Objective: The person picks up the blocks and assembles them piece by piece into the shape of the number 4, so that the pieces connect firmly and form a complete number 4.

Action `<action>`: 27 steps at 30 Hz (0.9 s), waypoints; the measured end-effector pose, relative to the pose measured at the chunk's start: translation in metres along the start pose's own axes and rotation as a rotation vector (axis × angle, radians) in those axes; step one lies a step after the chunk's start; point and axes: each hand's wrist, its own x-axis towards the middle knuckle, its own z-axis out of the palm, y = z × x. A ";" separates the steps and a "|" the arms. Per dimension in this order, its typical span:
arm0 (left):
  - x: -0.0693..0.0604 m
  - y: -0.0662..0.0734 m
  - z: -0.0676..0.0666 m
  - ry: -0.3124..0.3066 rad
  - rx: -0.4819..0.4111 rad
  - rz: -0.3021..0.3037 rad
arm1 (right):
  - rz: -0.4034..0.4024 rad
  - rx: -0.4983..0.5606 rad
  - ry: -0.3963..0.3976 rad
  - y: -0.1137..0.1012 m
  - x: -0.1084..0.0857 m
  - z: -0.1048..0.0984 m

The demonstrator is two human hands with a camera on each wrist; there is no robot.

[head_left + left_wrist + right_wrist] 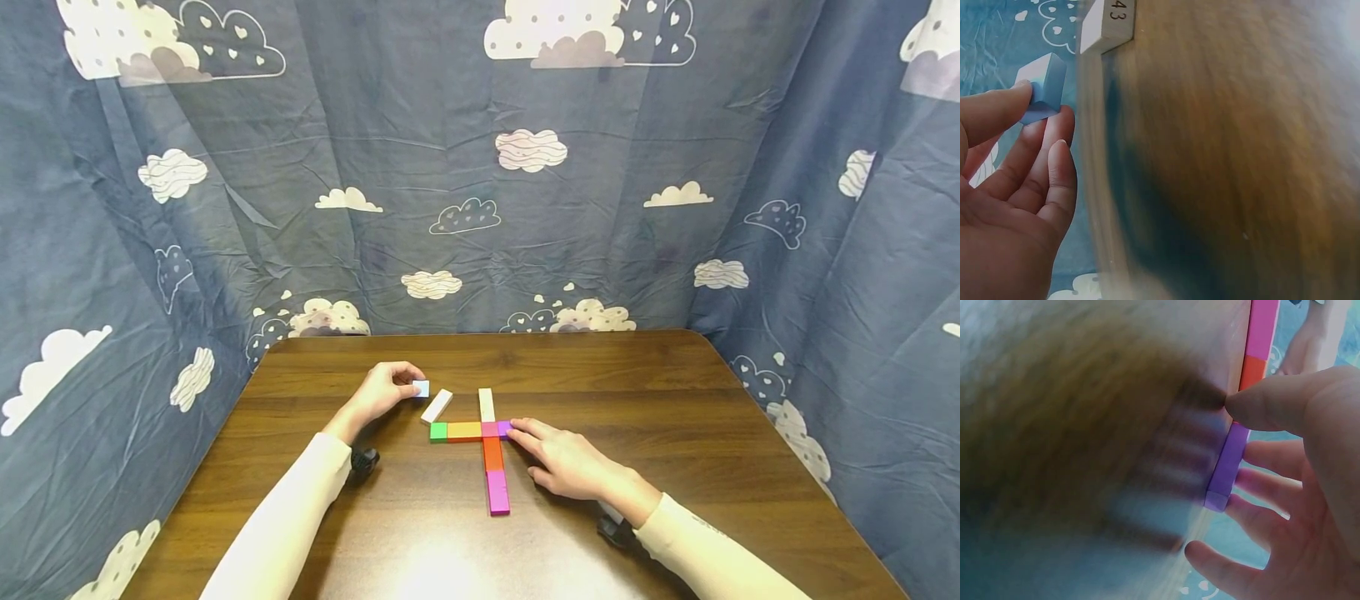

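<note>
My left hand (pixel 381 390) pinches a light blue block (pixel 1047 84) between thumb and fingers, raised off the table in the left wrist view. Near it lies a white block (pixel 437 407), set at a slant. My right hand (pixel 573 461) has its fingers extended, with fingertips touching the purple block (pixel 1227 465). That block forms the right end of a cross of coloured blocks. To its left run a pink block (pixel 490 429), an orange block (pixel 464 430) and a green block (pixel 438 432). Below the pink one come a red-orange block (pixel 492 454) and a magenta block (pixel 498 492).
A cream block (pixel 487 404) extends from the top of the cross. Everything lies on a brown wooden table (pixel 637 375). Behind and beside it hangs a blue curtain (pixel 420 150) with cloud prints.
</note>
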 end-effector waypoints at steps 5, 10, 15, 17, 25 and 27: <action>0.009 0.004 0.004 0.021 -0.029 0.016 | -0.007 0.000 0.007 0.002 0.000 0.002; 0.019 0.006 0.011 0.036 -0.031 0.043 | -0.007 -0.002 0.010 0.001 0.000 0.002; 0.030 0.009 0.018 0.029 -0.028 0.041 | -0.005 0.014 0.017 -0.001 0.000 -0.002; 0.034 0.010 0.020 0.026 -0.035 0.036 | -0.002 0.017 0.020 -0.002 0.000 -0.003; 0.046 0.017 0.031 -0.002 -0.008 0.026 | -0.015 0.005 0.019 -0.001 -0.001 -0.002; 0.049 0.017 0.033 -0.003 0.006 0.019 | -0.005 0.007 0.004 -0.002 0.000 -0.002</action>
